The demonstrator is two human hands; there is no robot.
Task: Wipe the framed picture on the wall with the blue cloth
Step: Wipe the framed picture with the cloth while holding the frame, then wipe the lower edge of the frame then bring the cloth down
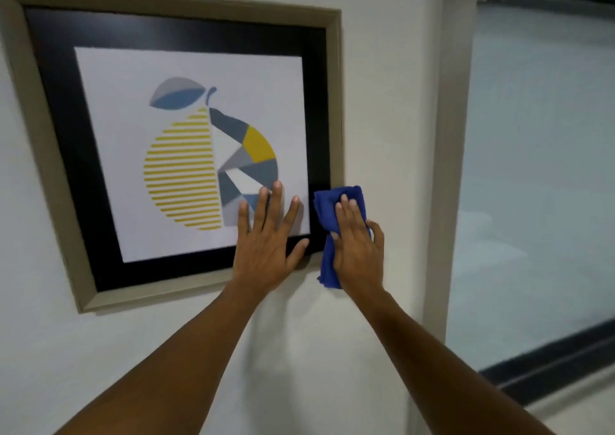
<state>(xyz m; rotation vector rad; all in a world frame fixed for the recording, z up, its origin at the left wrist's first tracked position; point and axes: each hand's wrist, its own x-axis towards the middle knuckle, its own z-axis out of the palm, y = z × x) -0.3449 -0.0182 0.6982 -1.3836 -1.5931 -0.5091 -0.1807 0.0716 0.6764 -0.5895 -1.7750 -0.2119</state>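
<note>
The framed picture (186, 68) hangs on the white wall: a beige frame, a black mat and a print of a yellow-striped fruit with grey and blue facets. My left hand (266, 241) lies flat on the glass at the lower right of the print, fingers spread, holding nothing. My right hand (357, 248) presses the blue cloth (327, 211) against the frame's lower right corner. The cloth is bunched under the palm and hangs a little below the frame.
A beige wall corner trim (446, 168) runs vertically right of the picture. Beyond it lies a pale floor (539, 168) with a dark strip (549, 361) at the lower right. White wall (166, 351) spreads below the frame.
</note>
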